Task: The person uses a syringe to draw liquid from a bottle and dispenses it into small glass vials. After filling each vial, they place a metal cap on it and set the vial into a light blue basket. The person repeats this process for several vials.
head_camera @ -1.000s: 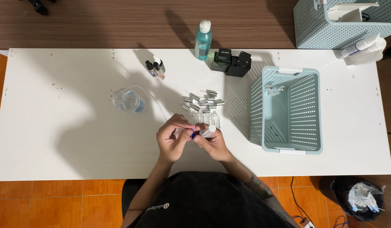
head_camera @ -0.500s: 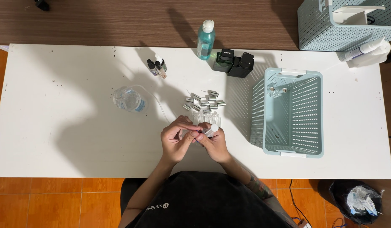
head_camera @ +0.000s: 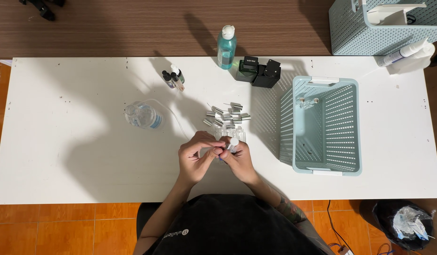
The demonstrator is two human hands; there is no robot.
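Where both hands meet above the near middle of the worktop (head_camera: 62, 141), a small clear vial (head_camera: 231, 144) with a pale top is held between them. Left hand (head_camera: 195, 158): fingers curled, thumb and forefinger pinching toward the vial; whether they touch it cannot be told. Right hand (head_camera: 240, 160): fingers closed around the vial, a small blue-purple bit showing just below it. Just beyond the hands, a cluster of small silver caps (head_camera: 226, 115) and clear vials lies loose on the worktop. Left of the cluster, a clear round container (head_camera: 144, 115) with a thin tube trailing from it. Farther back, three small dropper bottles (head_camera: 173, 78), a tall teal bottle (head_camera: 226, 47) with a white cap, and two dark square bottles (head_camera: 260, 72) side by side. Right of the hands, well apart, a pale blue perforated basket (head_camera: 343, 127) holding a few small clear items at its far end. Beyond the worktop's far right corner, a second pale blue basket (head_camera: 364, 33) and a white tube (head_camera: 402, 54).
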